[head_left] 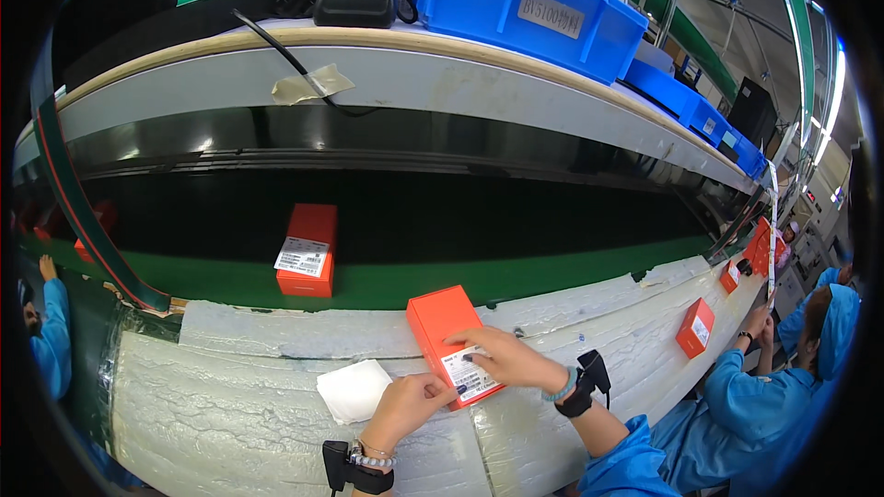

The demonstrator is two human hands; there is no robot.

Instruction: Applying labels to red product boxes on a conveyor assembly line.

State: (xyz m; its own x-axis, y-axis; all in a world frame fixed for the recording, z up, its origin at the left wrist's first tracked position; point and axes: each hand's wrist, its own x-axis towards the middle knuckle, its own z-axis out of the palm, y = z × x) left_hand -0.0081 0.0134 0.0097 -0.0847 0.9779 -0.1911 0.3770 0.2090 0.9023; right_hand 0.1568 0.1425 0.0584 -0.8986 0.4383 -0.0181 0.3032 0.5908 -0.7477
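Observation:
An orange-red box [440, 315] lies on the wrapped worktop in front of me, with a white printed label [479, 388] across its near end. My left hand [408, 407] is closed, its bent fingertips pinched at the label's lower left corner. Over the label's right side reaches my right hand [512, 361], its fingers apart and resting on label and box, with nothing visibly gripped. A stack of white square sheets [354, 390] rests just left of the box, beside my left hand. Both wrists carry dark straps and bead bracelets.
Behind the worktop runs a green conveyor belt [387, 283] bearing another labelled red box [311, 253]. A shelf edge [442, 60] with blue bins [543, 14] spans above it. At right are a red box [695, 328] and a co-worker [769, 396]; another person's sleeve [52, 340] shows left.

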